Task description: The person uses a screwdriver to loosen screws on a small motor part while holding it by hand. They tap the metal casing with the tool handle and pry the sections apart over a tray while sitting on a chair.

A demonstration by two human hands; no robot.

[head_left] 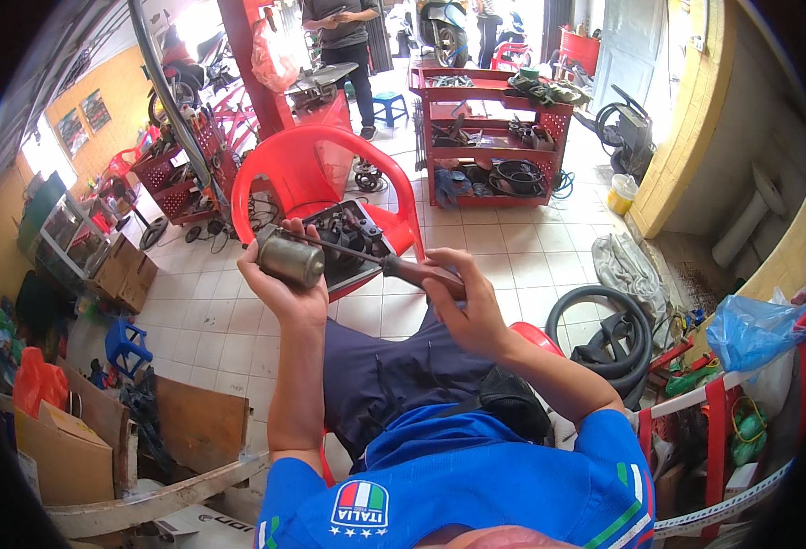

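My left hand (286,297), palm up, cradles a grey metal cylinder that looks like a small motor (290,260). The fingers curl round its far side. In my right hand (469,311) is a screwdriver (429,276) with a brown handle. Its thin shaft points left, and the end lies at the cylinder's far edge, by the left fingertips; whether it touches cannot be made out. Just beyond both hands, a tray (346,280) of dark metal parts rests on the seat of a red plastic chair (330,134).
A red tool cart (493,112) with loaded shelves stands ahead. Black tyres (636,352) lie on the tiled floor at right, near a blue plastic bag (755,331). To the left are a blue stool (127,346) and a cardboard box (64,453). Another person (343,41) stands beyond the chair.
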